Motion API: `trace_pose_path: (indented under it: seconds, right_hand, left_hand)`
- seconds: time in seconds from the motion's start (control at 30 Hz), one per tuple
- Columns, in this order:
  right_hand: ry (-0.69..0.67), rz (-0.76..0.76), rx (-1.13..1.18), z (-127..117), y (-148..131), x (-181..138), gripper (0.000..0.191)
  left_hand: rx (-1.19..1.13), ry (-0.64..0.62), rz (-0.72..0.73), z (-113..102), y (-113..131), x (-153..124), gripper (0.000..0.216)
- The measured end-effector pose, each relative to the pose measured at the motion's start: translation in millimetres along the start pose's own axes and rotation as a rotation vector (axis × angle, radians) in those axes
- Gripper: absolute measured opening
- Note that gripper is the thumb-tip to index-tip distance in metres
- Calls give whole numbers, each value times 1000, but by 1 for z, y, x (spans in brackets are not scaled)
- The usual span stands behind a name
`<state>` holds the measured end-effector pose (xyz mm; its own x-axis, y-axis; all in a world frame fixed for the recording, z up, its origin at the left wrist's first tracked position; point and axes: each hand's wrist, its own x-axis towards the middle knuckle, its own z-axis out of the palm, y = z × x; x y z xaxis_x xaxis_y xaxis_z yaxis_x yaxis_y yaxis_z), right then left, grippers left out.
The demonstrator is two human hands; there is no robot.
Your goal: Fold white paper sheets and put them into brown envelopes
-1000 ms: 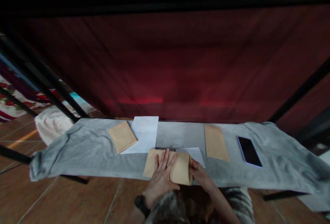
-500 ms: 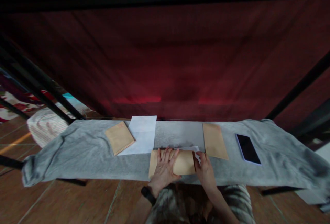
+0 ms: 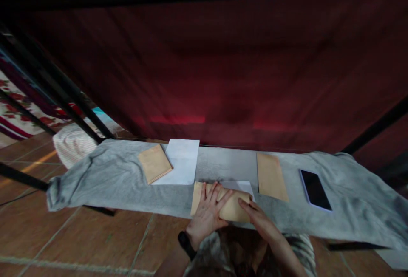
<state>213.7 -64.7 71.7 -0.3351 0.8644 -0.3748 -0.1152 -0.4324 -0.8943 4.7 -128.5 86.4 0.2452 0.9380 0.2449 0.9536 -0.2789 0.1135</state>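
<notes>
A brown paper envelope (image 3: 235, 210) lies near the front edge of the cloth-covered surface. My left hand (image 3: 208, 212) rests flat on it with fingers spread, a dark band around the wrist. At the envelope's right end, my right hand (image 3: 257, 216) grips the edge, its thumb on top and the other fingers partly hidden. Behind the envelope, a white paper (image 3: 237, 185) pokes out, mostly covered. Off to the right sits another brown envelope (image 3: 271, 178), lying flat.
A small stack of brown envelopes (image 3: 155, 164) overlaps a creased white sheet (image 3: 185, 160) on the left. A phone (image 3: 315, 190) with a dark screen lies at right. Grey cloth (image 3: 111, 179) drapes the narrow surface. Behind it hangs a dark red curtain (image 3: 229, 77), between black bars.
My right thumb has come over onto the top of the envelope's right end, which it was beside before. My left hand stays flat on it. The whole view has shifted and tilted slightly.
</notes>
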Motion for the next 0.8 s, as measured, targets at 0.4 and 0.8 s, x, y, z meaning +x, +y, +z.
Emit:
trace_pose_path:
  seconds: [0.4, 0.8]
  right_hand:
    - [223, -286, -494, -10, -17, 22, 44]
    - [493, -332, -842, -21, 11, 45, 13]
  left_hand:
    - [66, 26, -238, -12, -42, -33, 106]
    - [137, -73, -478, -8, -59, -83, 100]
